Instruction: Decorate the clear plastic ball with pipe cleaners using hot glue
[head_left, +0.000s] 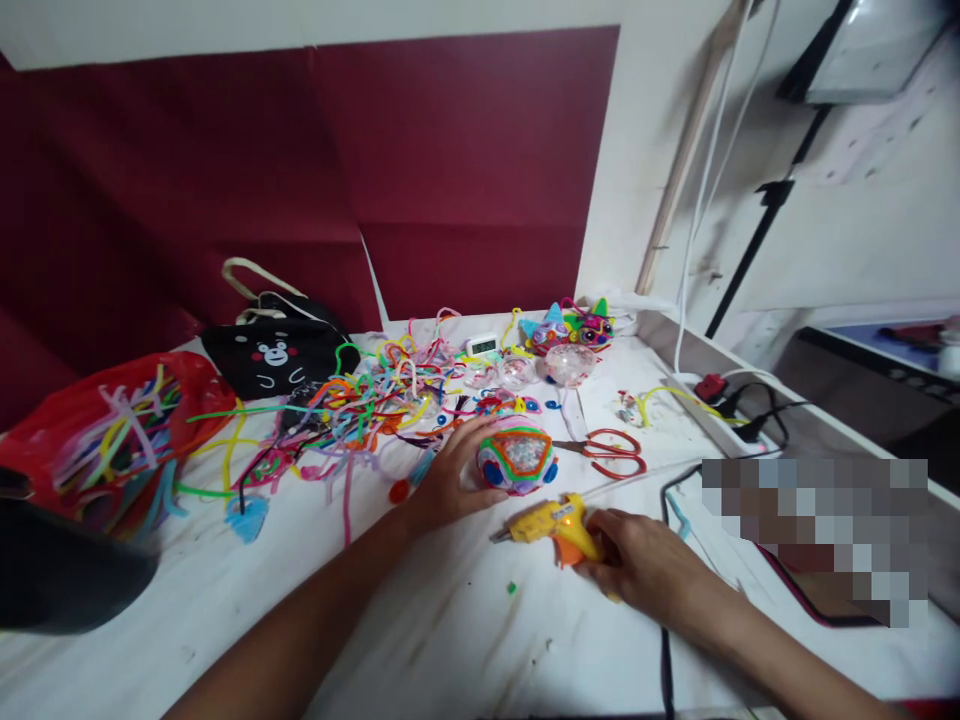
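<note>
Decorated ball sitting on the white table, with the left hand cupping it and the right hand gripping a yellow glue gun.

Left fingers are curling round the ball's left side and holding it against the cloth, near the middle of the table. The right hand is clenching the glue gun's orange handle just in front of the ball, and the gun is lying low with its nozzle pointing left. Red-handled scissors are lying just beside the ball on the right. A tangle of coloured pipe cleaners is spreading out behind the left hand, with a black bag and a red plastic bag sitting further left. Clear balls are resting behind the decorated one.
</note>
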